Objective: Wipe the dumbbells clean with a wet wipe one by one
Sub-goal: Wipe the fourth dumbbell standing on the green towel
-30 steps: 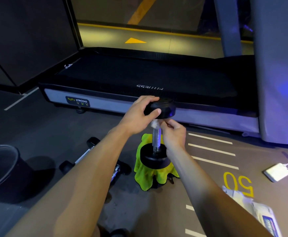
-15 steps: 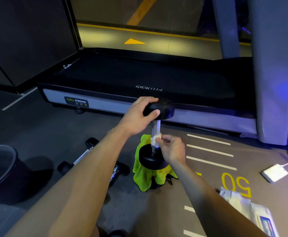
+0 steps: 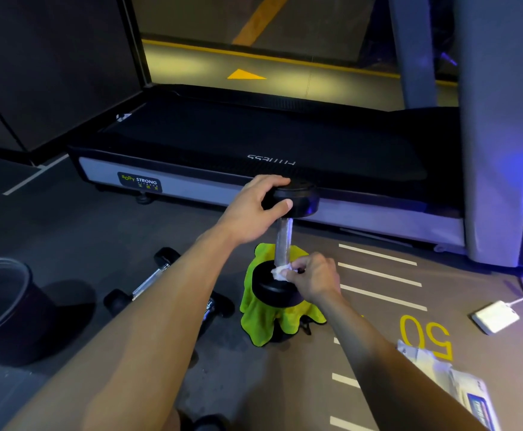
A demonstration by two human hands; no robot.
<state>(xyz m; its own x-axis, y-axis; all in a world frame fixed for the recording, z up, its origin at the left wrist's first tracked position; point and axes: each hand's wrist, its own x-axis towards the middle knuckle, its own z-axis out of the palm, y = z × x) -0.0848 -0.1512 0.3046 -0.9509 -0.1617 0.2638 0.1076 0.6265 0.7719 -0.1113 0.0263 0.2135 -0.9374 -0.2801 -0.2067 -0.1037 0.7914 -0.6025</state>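
A black dumbbell (image 3: 283, 241) with a knurled silver handle stands upright on a lime-green cloth (image 3: 263, 318) draped over something on the floor. My left hand (image 3: 250, 209) grips its top head from the left side. My right hand (image 3: 313, 276) pinches a crumpled white wet wipe (image 3: 280, 272) against the bottom of the handle, where it meets the lower head. Two more dumbbells lie on the floor to the left, one (image 3: 148, 281) in plain view, the other (image 3: 213, 306) mostly hidden behind my left forearm.
A treadmill (image 3: 254, 144) runs across the back, its upright post (image 3: 502, 135) at right. A dark bin (image 3: 2, 303) stands at far left. A wet wipe pack (image 3: 459, 390) lies at lower right, a white adapter (image 3: 495, 316) with cable further right.
My right hand has slid the wipe down the handle from just under the top head to the lower head. My left hand keeps its grip on the top.
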